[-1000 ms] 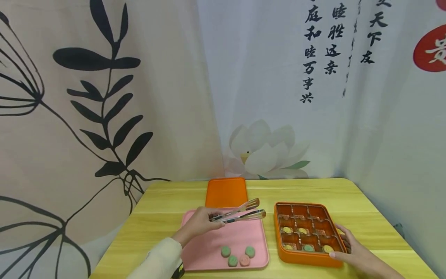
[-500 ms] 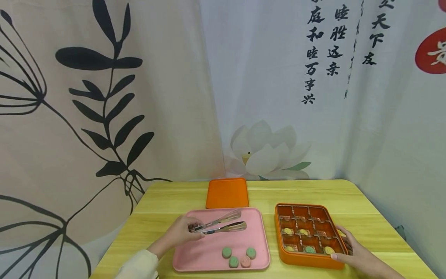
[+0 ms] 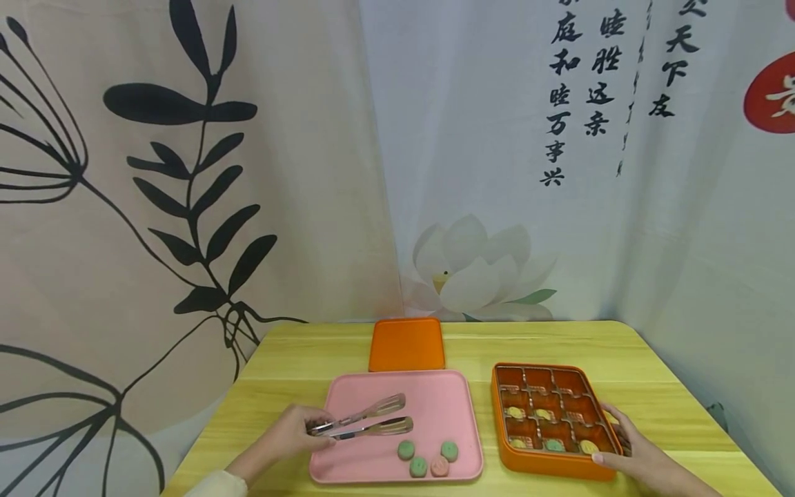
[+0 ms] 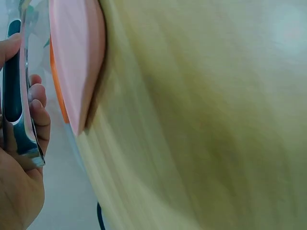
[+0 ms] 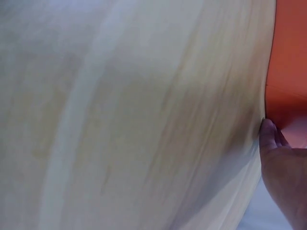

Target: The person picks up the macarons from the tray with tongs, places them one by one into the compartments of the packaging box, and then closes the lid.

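Observation:
My left hand grips metal food tongs by the handle, over the left side of a pink tray. The tongs' ends stand apart with nothing between them. Several small round macaron-like sweets, green and pink, lie near the tray's front edge. In the left wrist view, thumb and fingers wrap the tongs' handle. My right hand holds the front right corner of an orange box, thumb at the front, fingers along the side. Its clear divided insert holds several yellow sweets and a green one.
An orange lid-like panel lies behind the tray. Everything stands on a yellow wood-grain table. A printed curtain hangs behind the table and at its sides.
My left hand has drawn the tongs left and toward the near side, from over the tray's far right to its left part. My right hand stays at the box; the sweets have not moved.

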### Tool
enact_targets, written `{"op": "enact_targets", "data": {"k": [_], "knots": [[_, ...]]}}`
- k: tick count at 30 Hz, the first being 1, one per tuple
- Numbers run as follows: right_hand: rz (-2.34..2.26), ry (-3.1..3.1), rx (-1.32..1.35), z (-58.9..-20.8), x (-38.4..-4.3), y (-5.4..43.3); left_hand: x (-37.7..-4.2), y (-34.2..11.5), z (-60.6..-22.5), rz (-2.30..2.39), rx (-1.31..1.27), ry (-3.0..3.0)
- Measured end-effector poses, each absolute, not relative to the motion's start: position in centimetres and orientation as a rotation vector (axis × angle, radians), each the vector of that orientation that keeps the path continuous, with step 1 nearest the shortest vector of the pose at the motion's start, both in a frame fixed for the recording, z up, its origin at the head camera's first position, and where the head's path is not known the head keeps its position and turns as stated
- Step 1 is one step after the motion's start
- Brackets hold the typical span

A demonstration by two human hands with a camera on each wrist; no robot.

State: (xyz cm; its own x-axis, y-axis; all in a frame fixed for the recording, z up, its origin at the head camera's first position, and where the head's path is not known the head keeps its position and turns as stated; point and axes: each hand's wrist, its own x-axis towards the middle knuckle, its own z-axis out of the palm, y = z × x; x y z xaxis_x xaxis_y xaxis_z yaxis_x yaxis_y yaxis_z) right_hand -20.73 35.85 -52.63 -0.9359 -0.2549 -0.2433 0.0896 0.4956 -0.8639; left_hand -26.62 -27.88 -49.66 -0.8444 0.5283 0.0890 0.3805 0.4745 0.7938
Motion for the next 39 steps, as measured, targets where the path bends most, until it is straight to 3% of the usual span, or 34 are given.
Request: {"op": "enact_targets", "data": {"k": [17,39], "knots": [[-1.423,2.388,-0.121,-52.8,-20.8,35.9,-24.2,-29.2,-50.9,1.305,0.77,2.522],[-1.422,2.365,-0.105,-52.5,-20.8,35.7,-24.3,-28.2,-51.8,1.267,0.715,2.508]]}}
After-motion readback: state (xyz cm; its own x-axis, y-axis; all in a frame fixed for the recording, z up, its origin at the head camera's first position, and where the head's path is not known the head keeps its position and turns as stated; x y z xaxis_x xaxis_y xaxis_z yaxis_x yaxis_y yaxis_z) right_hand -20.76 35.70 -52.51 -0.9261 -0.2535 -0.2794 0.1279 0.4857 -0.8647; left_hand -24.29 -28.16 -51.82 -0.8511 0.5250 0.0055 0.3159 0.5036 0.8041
